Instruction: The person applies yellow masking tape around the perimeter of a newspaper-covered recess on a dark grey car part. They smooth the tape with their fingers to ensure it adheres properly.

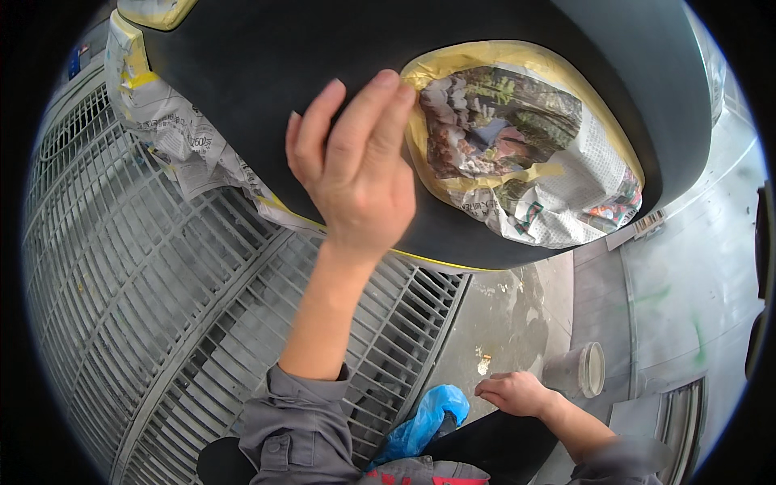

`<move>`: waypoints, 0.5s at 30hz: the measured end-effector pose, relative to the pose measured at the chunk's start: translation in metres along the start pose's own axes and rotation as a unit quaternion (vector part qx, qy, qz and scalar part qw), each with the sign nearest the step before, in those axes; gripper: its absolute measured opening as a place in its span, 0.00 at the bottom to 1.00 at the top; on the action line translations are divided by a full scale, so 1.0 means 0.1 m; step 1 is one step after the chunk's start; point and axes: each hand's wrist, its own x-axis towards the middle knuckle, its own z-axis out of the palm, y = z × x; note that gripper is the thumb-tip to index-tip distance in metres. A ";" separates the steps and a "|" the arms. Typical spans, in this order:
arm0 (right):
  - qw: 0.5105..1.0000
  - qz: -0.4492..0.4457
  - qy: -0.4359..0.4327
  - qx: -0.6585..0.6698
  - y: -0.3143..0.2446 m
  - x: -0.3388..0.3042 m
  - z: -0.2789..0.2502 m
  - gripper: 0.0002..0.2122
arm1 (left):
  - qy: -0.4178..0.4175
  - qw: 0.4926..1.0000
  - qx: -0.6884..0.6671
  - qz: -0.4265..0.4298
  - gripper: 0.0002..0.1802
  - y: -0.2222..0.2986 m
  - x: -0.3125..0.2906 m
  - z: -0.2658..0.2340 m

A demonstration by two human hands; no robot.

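Observation:
A large curved panel (242,73), matte dark grey and apparently part of a vehicle body, fills the upper view. Crumpled newspaper (558,194) covers a rounded area of it, edged with yellow masking tape (517,52). Raised against the panel, my left hand (360,166) is open, fingers stretched upward and slightly apart. Its fingertips lie beside the left edge of the tape; whether they press on the surface is hard to tell. My right hand (513,394) is low, near my knee, its fingers loosely curled together and no object showing in them.
More newspaper (174,133) hangs taped along the panel's left edge. Metal floor grating (162,275) spreads below on the left, with smooth, stained floor (505,323) beside it. A greyish tub (574,370) stands right of my right hand. Blue plastic (424,420) covers my foot.

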 end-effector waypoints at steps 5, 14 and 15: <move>1.000 -0.010 0.019 0.019 -0.21 -0.10 -0.08 0.08 | 0.000 0.999 0.031 0.030 0.27 -0.04 0.04 0.01; 0.999 -0.015 0.047 -0.014 -0.21 -0.25 -0.03 0.06 | -0.021 0.998 0.048 0.037 0.29 0.10 -0.50 0.07; 0.998 -0.023 0.052 -0.016 -0.23 -0.26 -0.04 0.06 | -0.020 0.998 0.051 0.027 0.30 0.13 -0.54 0.08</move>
